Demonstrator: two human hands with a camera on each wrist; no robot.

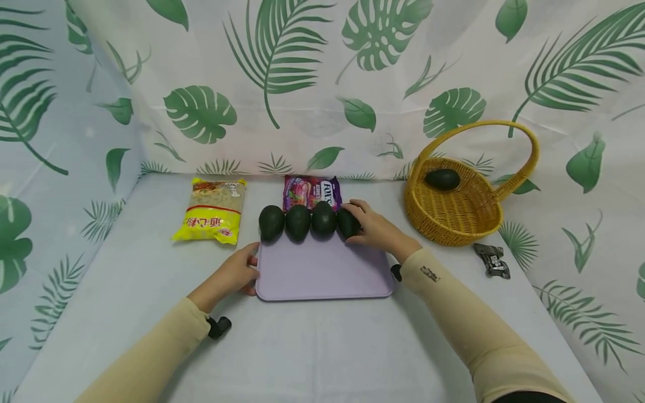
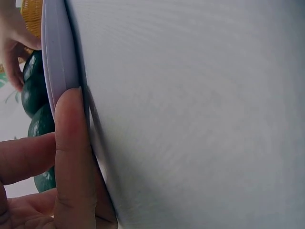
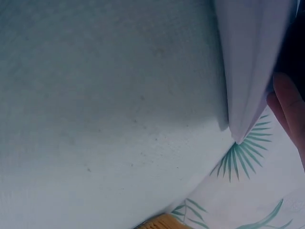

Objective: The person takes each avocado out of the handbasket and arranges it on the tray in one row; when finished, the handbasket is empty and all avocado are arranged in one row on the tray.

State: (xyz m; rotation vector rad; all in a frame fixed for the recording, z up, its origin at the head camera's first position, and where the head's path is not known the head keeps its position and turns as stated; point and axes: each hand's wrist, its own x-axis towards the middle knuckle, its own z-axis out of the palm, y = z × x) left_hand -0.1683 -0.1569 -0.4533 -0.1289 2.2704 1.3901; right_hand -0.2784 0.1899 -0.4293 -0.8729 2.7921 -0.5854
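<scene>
Four dark green avocados stand in a row along the far edge of a lilac tray [image 1: 322,274]. My right hand [image 1: 375,226] curls round the rightmost avocado [image 1: 347,223], thumb and fingers on either side of it. The other avocados in the row [image 1: 298,223] stand to its left, close together. At the tray's left edge, my left hand [image 1: 234,271] holds the rim; in the left wrist view a fingertip [image 2: 71,114] presses the outside of the tray wall [image 2: 61,52]. The right wrist view shows only part of the right hand's fingers [image 3: 290,105], beside the tray's side.
A purple snack packet [image 1: 312,190] lies behind the avocados. A yellow-and-clear food bag [image 1: 211,211] lies to the left. On the right stands a wicker basket [image 1: 453,232] with a tall handle and one avocado [image 1: 442,179] inside. Small dark wrapped packets [image 1: 492,261] lie before it.
</scene>
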